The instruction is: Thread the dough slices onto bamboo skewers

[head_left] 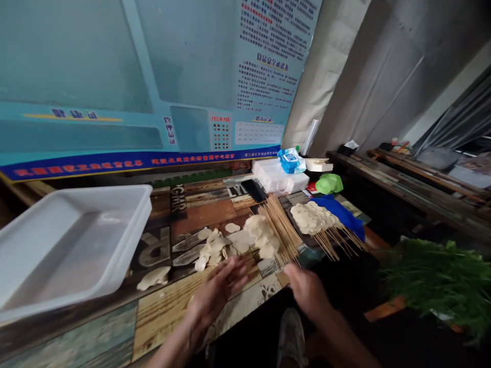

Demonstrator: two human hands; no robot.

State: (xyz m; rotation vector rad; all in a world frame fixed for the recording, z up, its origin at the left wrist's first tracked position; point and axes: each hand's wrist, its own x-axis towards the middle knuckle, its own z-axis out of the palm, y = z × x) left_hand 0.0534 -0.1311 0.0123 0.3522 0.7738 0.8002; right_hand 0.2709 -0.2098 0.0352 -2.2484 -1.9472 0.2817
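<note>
My left hand (220,286) hovers at the front of the table, its fingers loosely stretched and a little blurred. Nothing shows in it. Just beyond it lies a pile of thin pale slices (213,249). My right hand (308,291) is at the table's front edge with its fingers curled together; what they hold, if anything, is hidden. Beyond it lies a bundle of thin wooden skewers (282,225). Overlapping slices (263,237) lie against the bundle's left side. Farther right, slices threaded on skewers (314,217) rest in a dark tray.
A large white plastic tub (126,245) stands at the left, with a loose slice (154,278) beside it. A black phone (253,190), white packages (280,176), a blue wipes pack (291,161), a blue bag (341,214) and leafy greens (437,281) are around.
</note>
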